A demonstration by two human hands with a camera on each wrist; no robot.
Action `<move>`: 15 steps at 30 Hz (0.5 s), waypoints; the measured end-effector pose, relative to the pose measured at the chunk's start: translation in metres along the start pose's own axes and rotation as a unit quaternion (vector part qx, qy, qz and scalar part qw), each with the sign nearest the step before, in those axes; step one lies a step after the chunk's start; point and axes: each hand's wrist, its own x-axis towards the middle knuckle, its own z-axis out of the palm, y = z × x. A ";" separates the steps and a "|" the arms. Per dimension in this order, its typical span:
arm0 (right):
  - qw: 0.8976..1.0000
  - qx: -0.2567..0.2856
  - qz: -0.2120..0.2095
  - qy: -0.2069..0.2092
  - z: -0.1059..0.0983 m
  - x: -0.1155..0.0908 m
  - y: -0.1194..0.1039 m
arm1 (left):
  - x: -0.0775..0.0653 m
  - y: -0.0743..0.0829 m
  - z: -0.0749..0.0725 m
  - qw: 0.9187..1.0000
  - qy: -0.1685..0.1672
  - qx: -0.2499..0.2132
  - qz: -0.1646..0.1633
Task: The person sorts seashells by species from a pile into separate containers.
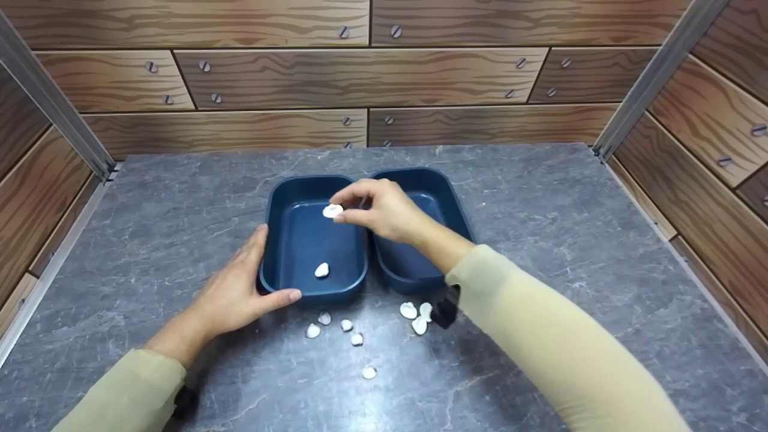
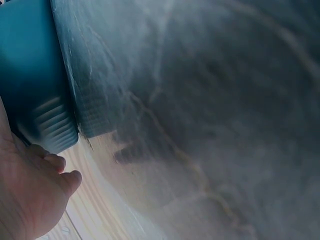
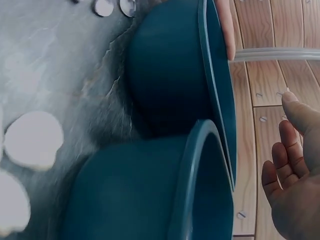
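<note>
My right hand (image 1: pixel 384 210) pinches a white seashell (image 1: pixel 333 210) between thumb and fingers, above the left blue container (image 1: pixel 313 294). Inside that container, near its front, lies another white shell (image 1: pixel 322 270). My left hand (image 1: pixel 237 288) touches the same container at its front left corner. Its fingers lie along the left side and its thumb reaches along the front rim. In the left wrist view, the fingertips (image 2: pixel 72 180) show beside the container wall (image 2: pixel 35 60). The right wrist view shows my right hand (image 3: pixel 295 175) beyond the container rims, with the pinched shell hidden.
The right blue container (image 1: pixel 453 198) stands beside the left one, partly hidden by my right forearm. Several small shells (image 1: pixel 347 325) lie scattered in front of the left container. A cluster of 3 larger shells (image 1: pixel 419 326) lies before the right one. Wood-patterned walls (image 1: pixel 360 78) surround the grey marbled tabletop (image 1: pixel 540 240).
</note>
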 end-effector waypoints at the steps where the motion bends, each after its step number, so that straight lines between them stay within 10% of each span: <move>1: 1.000 0.003 0.004 0.001 0.003 0.003 0.001 | 0.000 0.000 0.000 1.000 -0.001 0.000 -0.001; 15: 0.999 0.006 0.040 -0.001 0.033 0.022 0.013 | 0.000 0.001 0.000 1.000 -0.007 0.005 -0.011</move>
